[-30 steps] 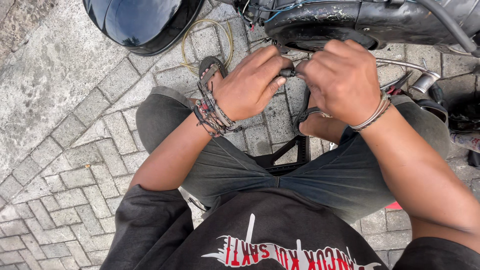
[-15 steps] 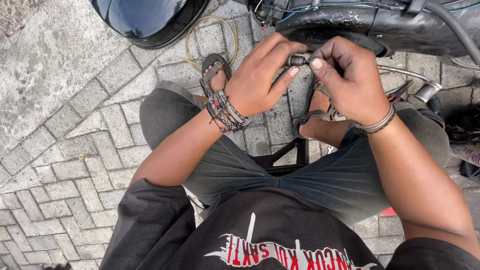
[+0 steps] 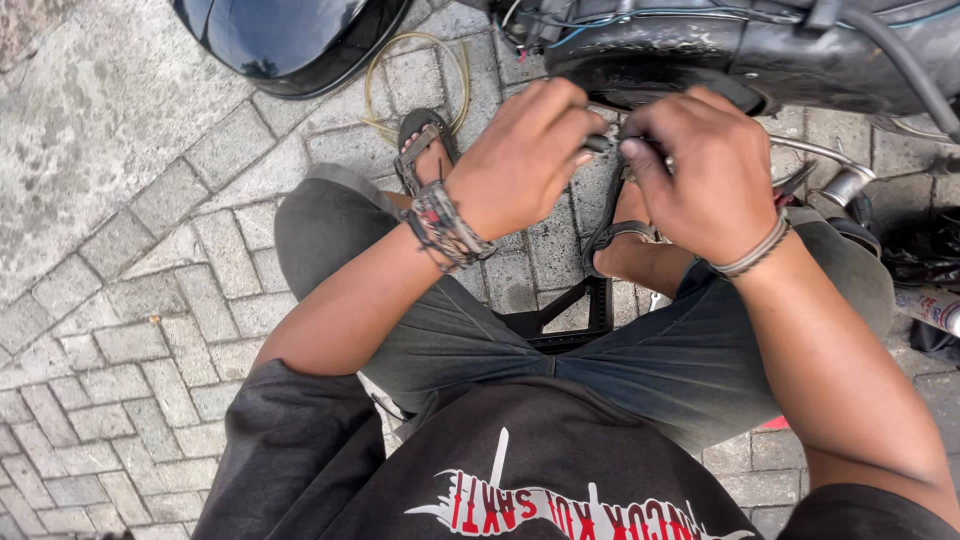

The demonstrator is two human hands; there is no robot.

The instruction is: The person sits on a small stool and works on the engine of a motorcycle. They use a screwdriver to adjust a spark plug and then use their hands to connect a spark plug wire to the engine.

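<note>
My left hand point(image 3: 525, 160), with braided bracelets at the wrist, and my right hand point(image 3: 705, 175), with a pale wristband, meet in front of me. Both pinch a small dark metal part point(image 3: 603, 143) between their fingertips. The part sits just below the black underside of a motorbike point(image 3: 760, 50). What the part is exactly stays hidden by my fingers. I sit low, knees apart in grey shorts, feet in sandals point(image 3: 425, 145).
Grey paving bricks point(image 3: 120, 340) cover the ground. A glossy black motorbike panel point(image 3: 290, 40) lies at top left beside a coil of yellowish tubing point(image 3: 415, 75). A chrome pipe point(image 3: 850, 185) and dark parts lie at right. A black stool frame point(image 3: 570, 315) shows between my legs.
Both hands have stayed together on the small part, shifting slightly; the right hand's fingers have curled over it more. The view has tilted a little.
</note>
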